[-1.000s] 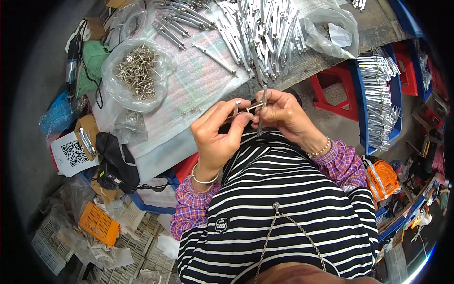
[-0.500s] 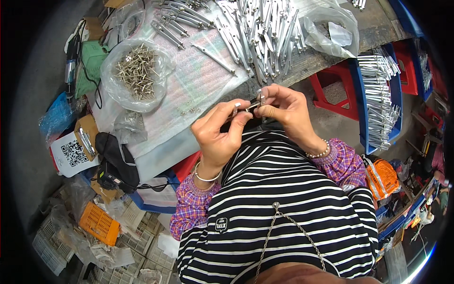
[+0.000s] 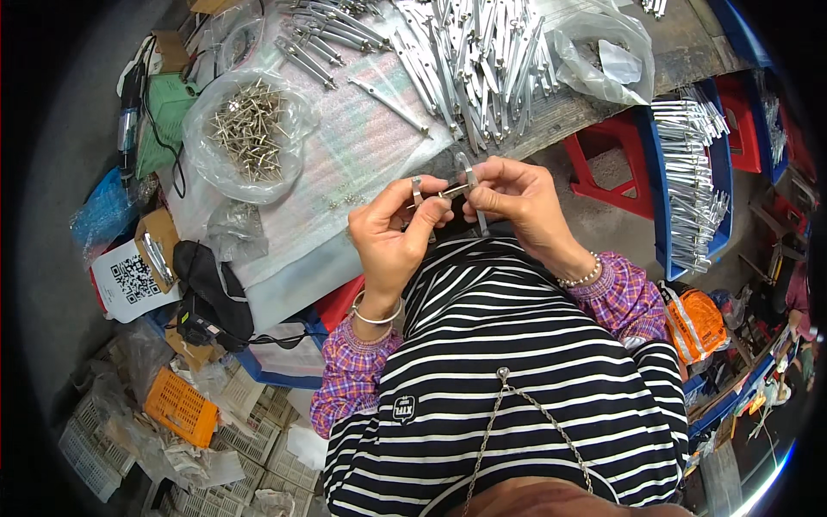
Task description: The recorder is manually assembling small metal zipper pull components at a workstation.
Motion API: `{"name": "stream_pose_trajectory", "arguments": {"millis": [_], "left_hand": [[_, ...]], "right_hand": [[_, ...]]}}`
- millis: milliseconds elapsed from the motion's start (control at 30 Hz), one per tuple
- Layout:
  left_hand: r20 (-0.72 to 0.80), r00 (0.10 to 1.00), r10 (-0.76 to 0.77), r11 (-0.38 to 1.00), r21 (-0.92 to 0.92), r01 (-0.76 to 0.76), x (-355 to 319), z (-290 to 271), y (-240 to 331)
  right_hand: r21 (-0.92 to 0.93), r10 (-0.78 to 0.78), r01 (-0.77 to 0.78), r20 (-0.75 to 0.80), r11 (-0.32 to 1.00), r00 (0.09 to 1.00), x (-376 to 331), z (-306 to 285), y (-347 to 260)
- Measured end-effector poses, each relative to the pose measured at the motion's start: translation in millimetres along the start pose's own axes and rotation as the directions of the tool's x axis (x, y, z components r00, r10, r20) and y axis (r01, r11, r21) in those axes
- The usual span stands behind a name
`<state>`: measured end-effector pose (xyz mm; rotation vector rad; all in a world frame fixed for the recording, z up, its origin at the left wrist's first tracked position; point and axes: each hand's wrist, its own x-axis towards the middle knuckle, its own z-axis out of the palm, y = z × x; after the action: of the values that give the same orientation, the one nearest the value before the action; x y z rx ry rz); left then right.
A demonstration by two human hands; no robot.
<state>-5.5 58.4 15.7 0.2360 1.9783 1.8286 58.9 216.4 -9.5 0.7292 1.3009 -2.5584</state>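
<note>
Above my lap, in front of the bench edge, both hands meet at fingertip height. My right hand (image 3: 524, 207) pinches a slim silver metal bar (image 3: 466, 162), whose ends stick out above and below the fingers. Between thumb and forefinger, my left hand (image 3: 388, 231) grips a thin metal pin (image 3: 453, 191) pointing at the bar. The fingers hide whether the pin sits in a hole there. A shiny silver band shows at my left forefinger; I cannot tell if it is a ring. Similar pins (image 3: 250, 129) fill an open clear plastic bag (image 3: 297, 112) on the bench.
Many silver bars (image 3: 482, 60) lie piled on the bench (image 3: 551, 125), with one loose bar (image 3: 388, 108) on the foam sheet (image 3: 336, 146). A second plastic bag (image 3: 633, 82) stands right. Further right, a blue crate (image 3: 663, 207) of bars adjoins red stools (image 3: 616, 155). A black pouch (image 3: 207, 284) lies left.
The bar in my right hand has turned and now shows more of its length. My left hand has drawn slightly left, and the pin between the hands is more visible.
</note>
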Motion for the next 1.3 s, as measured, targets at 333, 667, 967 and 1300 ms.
{"name": "stream_pose_trajectory", "arguments": {"millis": [333, 667, 967, 1300], "left_hand": [[0.075, 0.993, -0.091, 0.973, -0.206, 0.105, 0.3, 0.4, -3.3], [0.074, 0.991, -0.107, 0.975, -0.185, 0.119, -0.1, 1.4, -3.8], [0.088, 0.987, -0.137, 0.982, -0.116, 0.146, 2.2, 1.7, -1.4], [0.099, 0.981, -0.169, 0.963, -0.193, 0.185, 0.7, 7.8, -4.8]], "right_hand": [[-0.127, -0.249, 0.247, 0.001, 0.961, 0.969, 0.2, 2.2, 9.6], [-0.101, -0.216, 0.214, -0.016, 0.972, 0.976, 2.9, 1.3, 11.9], [-0.046, -0.161, 0.161, 0.001, 0.986, 0.987, 4.1, -2.9, 14.3], [0.046, -0.017, 0.017, 0.017, 0.999, 1.0, -0.3, 7.1, 8.0]]}}
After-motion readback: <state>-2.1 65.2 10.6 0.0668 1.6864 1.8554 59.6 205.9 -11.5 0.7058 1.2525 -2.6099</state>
